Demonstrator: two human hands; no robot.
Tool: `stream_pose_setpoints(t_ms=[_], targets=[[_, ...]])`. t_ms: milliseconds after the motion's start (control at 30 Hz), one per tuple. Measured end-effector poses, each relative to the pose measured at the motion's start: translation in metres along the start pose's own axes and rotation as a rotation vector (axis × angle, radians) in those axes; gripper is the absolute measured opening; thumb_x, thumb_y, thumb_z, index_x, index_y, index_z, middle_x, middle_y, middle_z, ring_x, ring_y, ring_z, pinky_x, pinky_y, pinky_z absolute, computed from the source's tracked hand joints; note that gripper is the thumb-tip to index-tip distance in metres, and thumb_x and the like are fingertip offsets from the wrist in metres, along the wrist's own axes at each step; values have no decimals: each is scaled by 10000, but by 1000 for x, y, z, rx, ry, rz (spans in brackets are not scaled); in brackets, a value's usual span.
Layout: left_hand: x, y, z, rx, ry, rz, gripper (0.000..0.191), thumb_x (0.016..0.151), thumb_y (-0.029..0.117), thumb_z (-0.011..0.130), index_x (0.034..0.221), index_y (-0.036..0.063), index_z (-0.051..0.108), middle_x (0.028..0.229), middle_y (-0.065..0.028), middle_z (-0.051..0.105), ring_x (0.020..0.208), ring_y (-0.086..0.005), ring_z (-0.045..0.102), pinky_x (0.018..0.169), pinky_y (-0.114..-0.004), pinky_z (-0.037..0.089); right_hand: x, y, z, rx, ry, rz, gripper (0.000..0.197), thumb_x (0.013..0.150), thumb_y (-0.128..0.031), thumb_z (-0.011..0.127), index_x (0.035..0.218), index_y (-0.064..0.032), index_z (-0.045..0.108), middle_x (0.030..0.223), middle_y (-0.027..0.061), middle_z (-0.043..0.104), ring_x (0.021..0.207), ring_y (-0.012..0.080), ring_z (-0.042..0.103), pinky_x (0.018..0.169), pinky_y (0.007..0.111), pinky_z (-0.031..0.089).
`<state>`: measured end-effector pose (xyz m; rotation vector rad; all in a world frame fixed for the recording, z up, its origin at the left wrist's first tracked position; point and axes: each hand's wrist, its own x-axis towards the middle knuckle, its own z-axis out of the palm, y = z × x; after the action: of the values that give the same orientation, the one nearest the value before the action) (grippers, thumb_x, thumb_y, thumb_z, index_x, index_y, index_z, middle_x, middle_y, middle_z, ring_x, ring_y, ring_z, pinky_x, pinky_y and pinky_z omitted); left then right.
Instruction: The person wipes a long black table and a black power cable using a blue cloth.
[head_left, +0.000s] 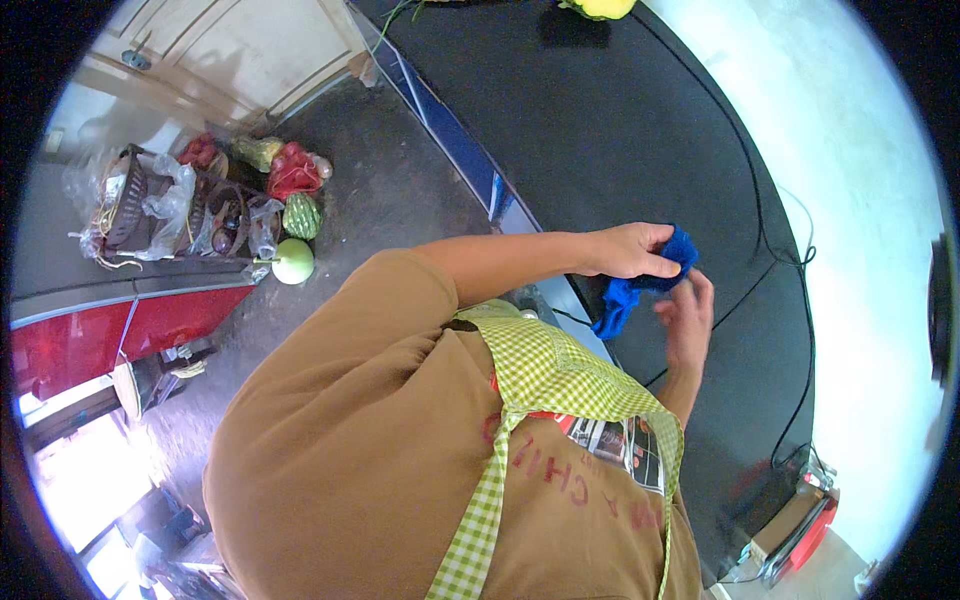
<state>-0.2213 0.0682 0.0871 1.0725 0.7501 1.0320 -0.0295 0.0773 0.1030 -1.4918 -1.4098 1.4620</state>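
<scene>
A blue cloth (619, 298) is gripped in my left hand (636, 251), its thumb lying across the fabric and part of the cloth hanging down towards the edge of the dark countertop (600, 150). Close by on the right, my right hand (688, 315) is raised and slightly blurred, its fingertips at the lower edge of the bunched cloth. Whether those fingers pinch the fabric cannot be told. Both hands are above the countertop, in front of my green-and-white checked apron (570, 360).
Black cables (760, 195) run along the wall side of the countertop. A cut yellow-fleshed fruit or vegetable (604, 6) lies at its top end. Across the floor stand plastic baskets (135, 202), a striped green gourd or melon (302, 216) and a pale green round gourd (293, 262).
</scene>
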Motion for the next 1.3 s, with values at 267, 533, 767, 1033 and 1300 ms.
stream_pose_setpoints(t_ms=[267,533,767,1033,1300], targets=[[46,56,-20,202,84,185,366,722,65,693,1058,42,550,958,-60,626,890,-149,590,820,-332,483,57,-18,-13,521,-47,-198,170,868,-106,591,1028,-51,588,923,6,614,821,107,568,700,251,457],[58,128,-33,-147,122,168,110,855,27,550,963,22,567,833,-49,615,711,-160,615,647,-291,520,54,-87,-89,503,331,-564,91,811,-42,650,889,-8,617,815,57,635,714,111,580,634,224,465],[-29,-10,-35,334,489,-335,403,847,237,622,1191,48,531,1098,-108,588,970,-173,555,801,-341,458,63,6,-105,-745,613,-393,407,790,-278,653,1110,-30,609,1076,160,633,993,305,601,866,380,469],[-77,-49,-35,357,430,-446,250,850,164,603,1077,63,579,933,-16,597,799,-97,554,603,-246,457,65,70,94,-921,304,-459,694,694,-575,622,1241,-164,503,1370,183,368,1300,426,258,1043,615,162],[-85,-58,-33,183,431,-476,72,862,144,589,878,77,567,716,-4,587,559,-97,552,512,-220,438,61,78,49,-1074,38,-555,313,814,-190,540,1119,-153,596,1299,94,466,1249,278,393,1006,481,330]])
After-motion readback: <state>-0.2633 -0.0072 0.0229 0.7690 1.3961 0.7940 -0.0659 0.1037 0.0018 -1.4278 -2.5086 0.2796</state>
